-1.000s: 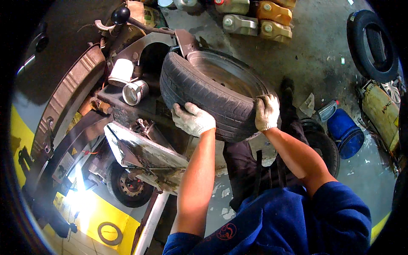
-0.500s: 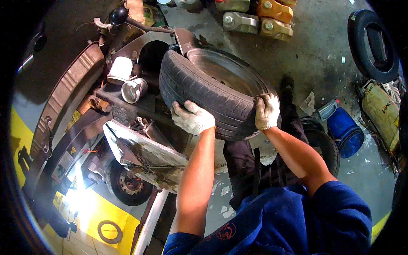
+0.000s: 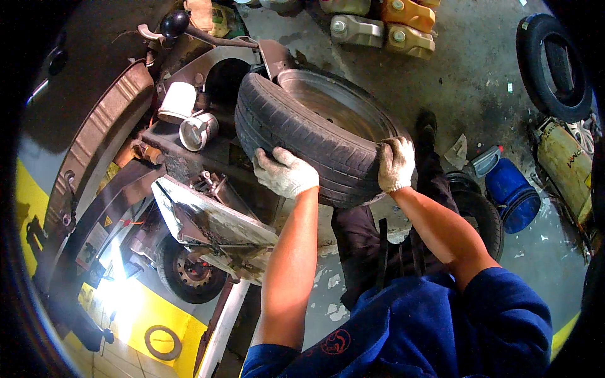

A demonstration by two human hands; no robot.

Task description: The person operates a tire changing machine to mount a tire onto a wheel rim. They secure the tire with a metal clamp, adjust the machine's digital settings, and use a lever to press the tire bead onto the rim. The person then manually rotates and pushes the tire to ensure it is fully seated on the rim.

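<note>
A car wheel [image 3: 315, 138], black tyre on a dull steel rim, stands tilted in front of me against the side of a tyre-changing machine. White knitted gloves cover both hands. My left hand [image 3: 285, 172] is pressed to the tread at the lower left, its fingers bent against the rubber. On the right, my right hand [image 3: 396, 165] grips the tyre's edge, fingers over the sidewall next to the rim. The machine's metal arm [image 3: 275, 60], with a long black ball-ended handle [image 3: 175, 24], reaches to the wheel's upper edge. The wheel's underside is hidden.
Two white pots [image 3: 178, 102] stand on the machine left of the wheel. Plastic jugs [image 3: 356, 31] stand at the far side. To the right lie a loose tyre [image 3: 554, 68], a blue bucket [image 3: 513, 195] and another wheel [image 3: 482, 220]. A bright lamp [image 3: 123, 296] glares at lower left.
Almost nothing differs. Both hands keep their places on the wheel, and the whole view has shifted very slightly.
</note>
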